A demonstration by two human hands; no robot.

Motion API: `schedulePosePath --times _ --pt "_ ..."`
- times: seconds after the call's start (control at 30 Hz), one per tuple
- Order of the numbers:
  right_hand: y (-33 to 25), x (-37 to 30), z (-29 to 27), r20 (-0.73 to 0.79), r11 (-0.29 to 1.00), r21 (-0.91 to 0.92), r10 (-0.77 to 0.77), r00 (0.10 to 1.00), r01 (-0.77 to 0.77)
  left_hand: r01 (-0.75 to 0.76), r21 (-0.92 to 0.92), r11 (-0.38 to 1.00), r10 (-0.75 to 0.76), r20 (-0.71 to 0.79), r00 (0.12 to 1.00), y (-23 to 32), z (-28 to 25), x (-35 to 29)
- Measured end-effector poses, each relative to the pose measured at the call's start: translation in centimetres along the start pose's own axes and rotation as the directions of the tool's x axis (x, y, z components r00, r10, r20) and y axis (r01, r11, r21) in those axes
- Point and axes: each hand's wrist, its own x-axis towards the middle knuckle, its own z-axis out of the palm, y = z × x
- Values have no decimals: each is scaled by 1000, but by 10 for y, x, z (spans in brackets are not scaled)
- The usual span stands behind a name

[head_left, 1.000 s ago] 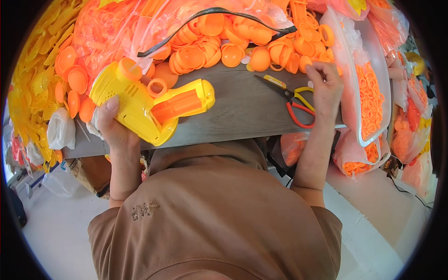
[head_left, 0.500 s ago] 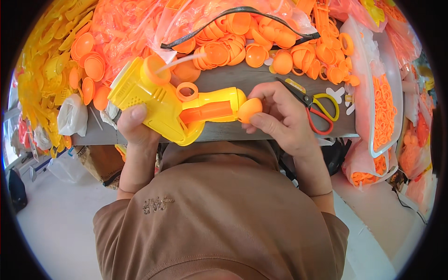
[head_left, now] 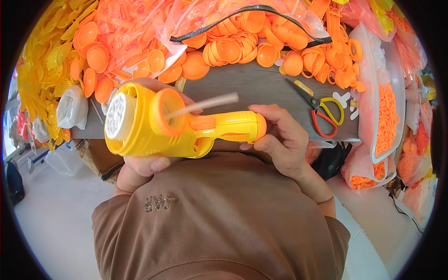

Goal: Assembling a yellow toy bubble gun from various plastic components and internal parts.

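Both hands (head_left: 280,140) gripping toy gun (head_left: 177,128), table edge (head_left: 275,93)

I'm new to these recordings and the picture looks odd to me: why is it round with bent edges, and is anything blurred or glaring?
Head view: a fisheye lens gives the black round border and bows the table edge. Light is bright and even, with soft shadows. The yellow toy gun, left hand, right hand and scissors look sharp. The clear bags show mild glare, and detail smears near the rim.

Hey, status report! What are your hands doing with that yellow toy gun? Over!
Left hand grips yellow toy gun by its body. Right hand pinches its orange end cap. Scissors lie apart on table, nothing blocking.
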Motion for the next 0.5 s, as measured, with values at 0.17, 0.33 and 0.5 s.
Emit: schedulePosePath --times 0.17,0.33,0.5 --pt "-8 0 2 11 991 118 58 998 -59 84 -205 975 -101 -76 992 -6 -1 -3" --pt "-14 5 -6 141 980 -192 -25 990 52 38 -319 947 -67 -82 994 -12 -1 -7" --pt "-12 -3 -4 82 990 16 136 987 -138 64 -202 977 -56 46 997 -10 -4 -8"
